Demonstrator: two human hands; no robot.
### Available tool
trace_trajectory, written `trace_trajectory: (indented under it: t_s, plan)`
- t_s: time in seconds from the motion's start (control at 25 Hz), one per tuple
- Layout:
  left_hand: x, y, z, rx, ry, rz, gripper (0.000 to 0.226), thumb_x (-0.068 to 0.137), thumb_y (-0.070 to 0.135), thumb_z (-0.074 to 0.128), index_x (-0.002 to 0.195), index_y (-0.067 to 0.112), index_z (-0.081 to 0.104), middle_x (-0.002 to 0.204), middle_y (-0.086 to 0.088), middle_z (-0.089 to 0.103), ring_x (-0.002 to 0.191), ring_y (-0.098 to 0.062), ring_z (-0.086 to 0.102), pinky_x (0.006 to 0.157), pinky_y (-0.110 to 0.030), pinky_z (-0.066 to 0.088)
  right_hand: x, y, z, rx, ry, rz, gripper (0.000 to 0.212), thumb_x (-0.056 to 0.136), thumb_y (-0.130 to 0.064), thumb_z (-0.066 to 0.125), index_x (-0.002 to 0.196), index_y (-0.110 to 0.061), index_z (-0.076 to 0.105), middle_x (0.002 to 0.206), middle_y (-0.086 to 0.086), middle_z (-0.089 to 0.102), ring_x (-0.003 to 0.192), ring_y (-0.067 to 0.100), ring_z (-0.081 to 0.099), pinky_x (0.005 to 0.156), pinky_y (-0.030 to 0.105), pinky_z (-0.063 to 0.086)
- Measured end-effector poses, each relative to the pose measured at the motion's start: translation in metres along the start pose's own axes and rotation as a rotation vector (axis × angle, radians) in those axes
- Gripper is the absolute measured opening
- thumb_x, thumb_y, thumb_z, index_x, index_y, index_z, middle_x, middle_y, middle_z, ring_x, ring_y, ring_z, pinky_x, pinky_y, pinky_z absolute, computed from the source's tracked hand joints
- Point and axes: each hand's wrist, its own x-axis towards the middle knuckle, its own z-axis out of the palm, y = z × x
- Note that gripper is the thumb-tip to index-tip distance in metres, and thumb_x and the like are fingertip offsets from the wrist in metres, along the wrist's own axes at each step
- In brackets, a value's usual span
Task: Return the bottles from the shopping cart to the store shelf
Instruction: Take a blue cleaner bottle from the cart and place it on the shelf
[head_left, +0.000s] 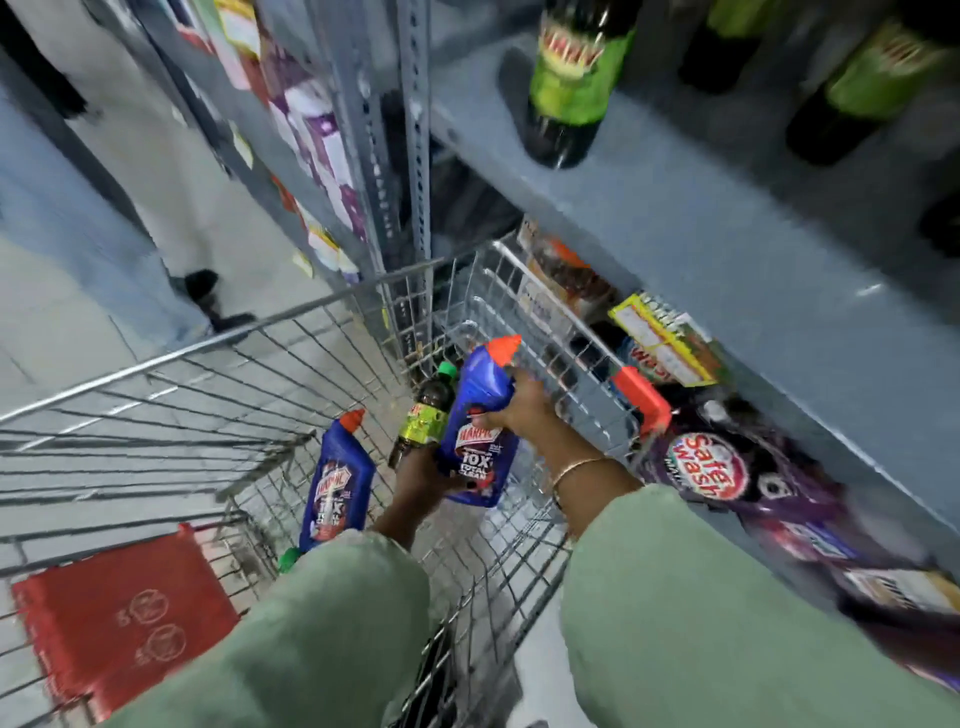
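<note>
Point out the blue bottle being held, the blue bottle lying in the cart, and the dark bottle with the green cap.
Held blue bottle (475, 457), head view, on its label.
Lying blue bottle (337, 486), head view, on its body.
Dark bottle (423, 423), head view, on its yellow-green label.

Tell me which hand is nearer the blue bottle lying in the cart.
Left. The left hand is just right of the lying blue bottle, gripping the base of a second blue bottle. The right hand is farther right, gripping that second bottle's neck.

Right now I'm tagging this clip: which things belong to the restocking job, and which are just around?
Job:
held Harpic bottle
second Harpic bottle
green-label soda bottle
left hand
right hand
shopping cart
store shelf

Around:
Safewash pouch
red seat flap
</note>
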Motion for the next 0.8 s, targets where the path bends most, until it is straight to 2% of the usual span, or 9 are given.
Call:
trace_trajectory:
  t_s: [0.08,0.12,0.2,0.32,0.4,0.48,0.68,0.8]
  plan:
    - [-0.018,0.031,-0.021,-0.024,0.084,0.087,0.042,0.060,0.015,0.084,0.094,-0.002,0.066,0.075,-0.017,0.065,0.078,-0.029,0.062,0.060,-0.029,0.043,-0.036,-0.041,-0.030,-0.046,0.038,-0.131,0.072,0.059,-0.009,0.083,0.123,-0.005,0.050,0.121,0.017,0.062,0.112,0.031,0.058,0.096,0.037,0.044]
    - [-0.027,0.049,-0.031,-0.037,0.119,0.117,0.041,0.062,0.014,0.081,0.095,-0.002,0.065,0.077,-0.022,0.067,0.080,-0.033,0.065,0.062,-0.034,0.041,-0.052,-0.059,-0.044,-0.046,0.068,-0.201,0.073,0.060,-0.010,0.083,0.125,-0.006,0.049,0.122,0.017,0.062,0.113,0.031,0.058,0.095,0.035,0.043]
    - [-0.051,0.091,-0.053,-0.026,0.204,0.219,0.040,0.065,0.010,0.079,0.100,-0.003,0.065,0.090,-0.027,0.070,0.090,-0.037,0.066,0.066,-0.036,0.041,-0.087,-0.093,-0.077,-0.083,0.179,-0.328,0.075,0.056,-0.015,0.085,0.122,-0.007,0.050,0.118,0.018,0.063,0.108,0.032,0.058,0.090,0.035,0.044]
    - [-0.081,0.155,-0.073,-0.011,0.273,0.397,0.065,0.049,0.034,0.082,0.104,0.003,0.065,0.098,-0.021,0.072,0.092,-0.033,0.067,0.074,-0.036,0.049,-0.128,-0.126,-0.129,-0.116,0.335,-0.423,0.071,0.049,-0.022,0.087,0.111,-0.009,0.054,0.107,0.019,0.066,0.105,0.036,0.056,0.087,0.042,0.047]
    - [-0.100,0.195,-0.073,-0.004,0.286,0.481,0.061,0.054,0.033,0.082,0.104,0.004,0.064,0.100,-0.019,0.072,0.092,-0.032,0.067,0.078,-0.038,0.051,-0.156,-0.139,-0.167,-0.121,0.408,-0.454,0.071,0.050,-0.022,0.087,0.111,-0.010,0.053,0.108,0.018,0.064,0.108,0.034,0.051,0.086,0.039,0.045]
    - [-0.122,0.239,-0.056,0.000,0.278,0.553,0.050,0.060,0.021,0.083,0.102,0.002,0.064,0.100,-0.019,0.072,0.092,-0.032,0.067,0.079,-0.039,0.053,-0.188,-0.137,-0.213,-0.143,0.516,-0.460,0.070,0.052,-0.021,0.086,0.112,-0.010,0.053,0.110,0.019,0.063,0.110,0.033,0.048,0.086,0.036,0.042]
    - [-0.147,0.305,0.024,0.019,0.151,0.655,0.053,0.057,0.023,0.087,0.101,0.004,0.064,0.100,-0.017,0.073,0.092,-0.032,0.068,0.083,-0.045,0.054,-0.235,-0.083,-0.290,-0.136,0.697,-0.380,0.068,0.053,-0.019,0.085,0.112,-0.010,0.052,0.112,0.017,0.062,0.109,0.032,0.048,0.086,0.037,0.043]
    - [-0.166,0.324,0.089,0.048,0.011,0.701,0.052,0.059,0.025,0.086,0.103,0.007,0.065,0.102,-0.013,0.073,0.092,-0.028,0.068,0.078,-0.036,0.054,-0.255,-0.029,-0.324,-0.157,0.796,-0.283,0.066,0.057,-0.017,0.083,0.114,-0.009,0.051,0.114,0.017,0.062,0.112,0.034,0.046,0.090,0.040,0.042]
